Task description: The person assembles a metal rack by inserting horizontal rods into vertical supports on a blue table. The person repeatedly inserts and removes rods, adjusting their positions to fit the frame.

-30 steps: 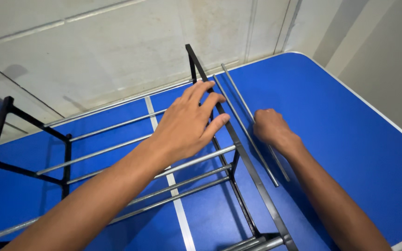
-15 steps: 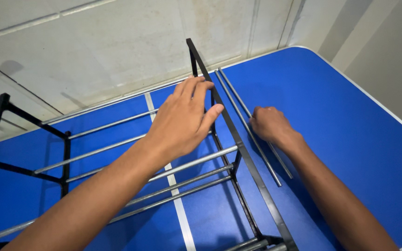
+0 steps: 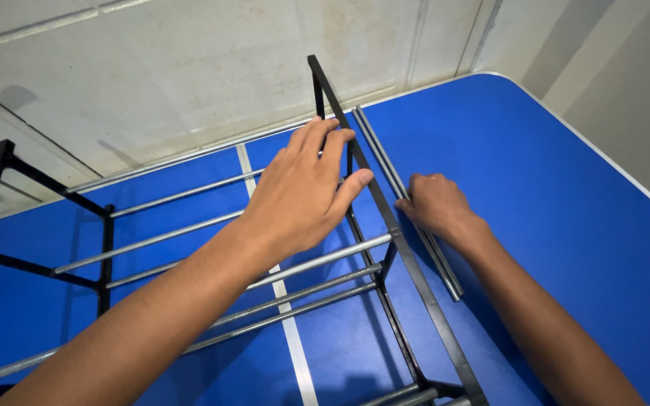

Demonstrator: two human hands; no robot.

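Blue table (image 3: 566, 188) with a white centre stripe, set against a pale tiled wall (image 3: 152, 75). On it lies a black-framed rack (image 3: 393, 233) with grey metal crossbars. Two loose grey rods (image 3: 385, 162) lie on the table just right of the frame. Left hand (image 3: 302, 195) spread flat, fingers resting on the black frame rail. Right hand (image 3: 434, 204) curled, knuckles up, on the loose rods; whether it grips them cannot be told.

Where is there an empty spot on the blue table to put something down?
The blue table is bare right of the loose grey metal rods, out to its white edge. It is crowded left, under the black metal rack frame and both hands.
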